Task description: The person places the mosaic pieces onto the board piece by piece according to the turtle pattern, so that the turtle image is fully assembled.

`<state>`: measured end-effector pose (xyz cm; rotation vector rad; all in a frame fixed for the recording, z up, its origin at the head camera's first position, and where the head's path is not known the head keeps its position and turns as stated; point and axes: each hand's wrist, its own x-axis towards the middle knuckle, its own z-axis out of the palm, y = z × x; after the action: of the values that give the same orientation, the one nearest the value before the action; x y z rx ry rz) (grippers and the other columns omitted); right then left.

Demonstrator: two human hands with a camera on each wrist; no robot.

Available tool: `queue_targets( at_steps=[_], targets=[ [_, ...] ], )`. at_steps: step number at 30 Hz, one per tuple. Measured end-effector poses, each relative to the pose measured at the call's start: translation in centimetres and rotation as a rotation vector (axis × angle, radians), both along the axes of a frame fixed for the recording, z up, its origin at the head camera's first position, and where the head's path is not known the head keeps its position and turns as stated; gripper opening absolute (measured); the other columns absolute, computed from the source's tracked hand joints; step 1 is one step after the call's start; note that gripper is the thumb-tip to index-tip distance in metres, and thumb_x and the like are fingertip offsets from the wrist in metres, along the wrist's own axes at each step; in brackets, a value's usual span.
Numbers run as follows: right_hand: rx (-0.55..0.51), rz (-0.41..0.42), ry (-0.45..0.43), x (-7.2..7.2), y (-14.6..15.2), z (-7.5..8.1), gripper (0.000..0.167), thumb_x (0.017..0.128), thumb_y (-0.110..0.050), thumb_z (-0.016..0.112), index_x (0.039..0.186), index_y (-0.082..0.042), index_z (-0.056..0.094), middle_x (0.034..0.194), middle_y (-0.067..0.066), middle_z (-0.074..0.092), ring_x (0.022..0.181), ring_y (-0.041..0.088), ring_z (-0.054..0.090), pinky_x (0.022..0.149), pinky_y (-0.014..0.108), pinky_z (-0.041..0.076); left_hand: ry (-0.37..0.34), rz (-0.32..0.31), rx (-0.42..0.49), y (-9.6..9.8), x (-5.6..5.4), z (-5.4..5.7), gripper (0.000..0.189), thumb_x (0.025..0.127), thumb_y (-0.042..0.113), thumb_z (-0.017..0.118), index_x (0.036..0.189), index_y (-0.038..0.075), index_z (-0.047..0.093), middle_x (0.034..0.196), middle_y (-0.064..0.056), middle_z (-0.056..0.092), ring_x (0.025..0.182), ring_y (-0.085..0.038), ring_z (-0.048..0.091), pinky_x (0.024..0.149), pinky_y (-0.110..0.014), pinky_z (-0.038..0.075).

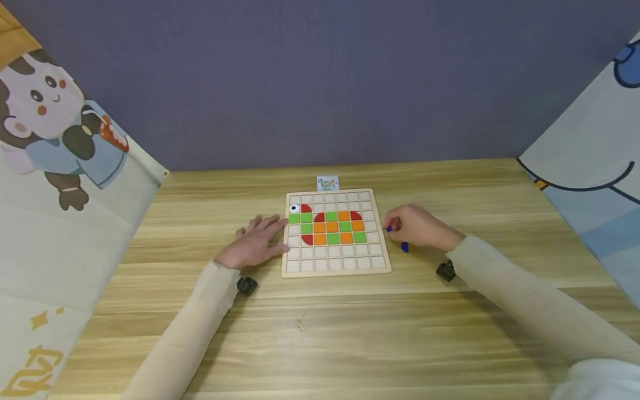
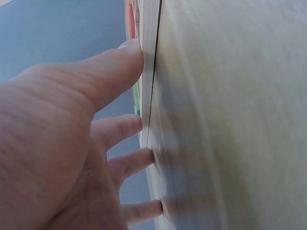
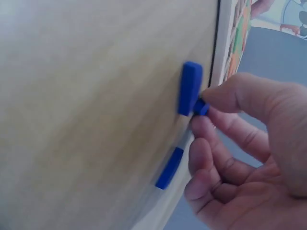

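A wooden grid board (image 1: 335,266) lies on the table, its cells partly filled with green, orange and red tiles and one eye tile (image 1: 294,208). At the board's left edge rests my left hand (image 1: 255,243), fingers spread and thumb against the rim (image 2: 149,62). Off the right side, my right hand (image 1: 417,225) pinches a small blue tile (image 3: 201,107) between thumb and index finger. Two more blue tiles lie by it in the right wrist view: one beside the fingertips (image 3: 190,88), another lower down (image 3: 169,167). In the head view a blue tile (image 1: 404,247) shows below the hand.
A small picture card (image 1: 327,183) lies at the board's far edge. Behind the wooden table (image 1: 320,339) rises a dark grey-blue wall (image 1: 320,83). Cartoon-printed panels (image 1: 60,128) stand at the sides. Each wrist carries a small black camera (image 1: 246,286).
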<state>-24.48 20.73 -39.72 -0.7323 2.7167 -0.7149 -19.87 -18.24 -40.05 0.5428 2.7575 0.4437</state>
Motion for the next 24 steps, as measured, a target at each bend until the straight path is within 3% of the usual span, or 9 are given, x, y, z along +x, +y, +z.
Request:
queue_targets(
  at_steps=[4,8,13,17,24],
  targets=[
    [0.023,-0.007,0.013,-0.2,0.2,0.4,0.014,0.076,-0.008,0.07,0.088,-0.014,0.07,0.077,-0.005,0.063,0.072,0.014,0.057,0.068,0.034,0.048,0.0,0.0,0.003,0.0,0.0,0.0,0.072,0.094,0.05,0.049,0.152,0.019,0.021,0.157,-0.009,0.012,0.139,-0.045,0.004,0.098,-0.072,0.011],
    [-0.022,0.024,0.007,-0.3,0.0,0.8,0.012,0.077,-0.007,0.069,0.087,-0.015,0.07,0.077,-0.005,0.062,0.071,0.014,0.057,0.067,0.034,0.048,0.004,-0.003,-0.002,0.0,0.0,-0.1,0.072,0.094,0.05,0.049,0.152,0.019,0.021,0.157,-0.009,0.013,0.138,-0.045,0.004,0.098,-0.072,0.012],
    [-0.098,0.065,-0.036,-0.4,-1.3,1.1,0.018,0.082,-0.01,0.069,0.099,-0.012,0.071,0.083,-0.002,0.063,0.074,0.015,0.057,0.067,0.033,0.049,0.004,0.0,0.002,-0.1,0.0,-0.1,0.072,0.094,0.051,0.049,0.152,0.019,0.021,0.157,-0.01,0.013,0.138,-0.045,0.004,0.098,-0.072,0.011],
    [-0.079,0.067,-0.06,-0.8,-2.2,0.9,0.02,0.085,-0.013,0.068,0.104,-0.014,0.071,0.083,-0.003,0.062,0.073,0.016,0.055,0.066,0.033,0.048,0.003,-0.003,0.006,-0.1,-0.1,-0.2,0.072,0.094,0.051,0.049,0.152,0.019,0.021,0.157,-0.009,0.012,0.138,-0.045,0.003,0.098,-0.072,0.011],
    [-0.055,0.102,-0.049,-1.5,-2.8,0.4,0.013,0.085,-0.01,0.067,0.096,-0.016,0.071,0.079,-0.004,0.063,0.071,0.015,0.056,0.065,0.033,0.048,-0.002,-0.001,0.007,-0.1,-0.1,-0.1,0.072,0.094,0.051,0.049,0.152,0.02,0.02,0.157,-0.008,0.012,0.139,-0.045,0.003,0.098,-0.072,0.011]
  ],
)
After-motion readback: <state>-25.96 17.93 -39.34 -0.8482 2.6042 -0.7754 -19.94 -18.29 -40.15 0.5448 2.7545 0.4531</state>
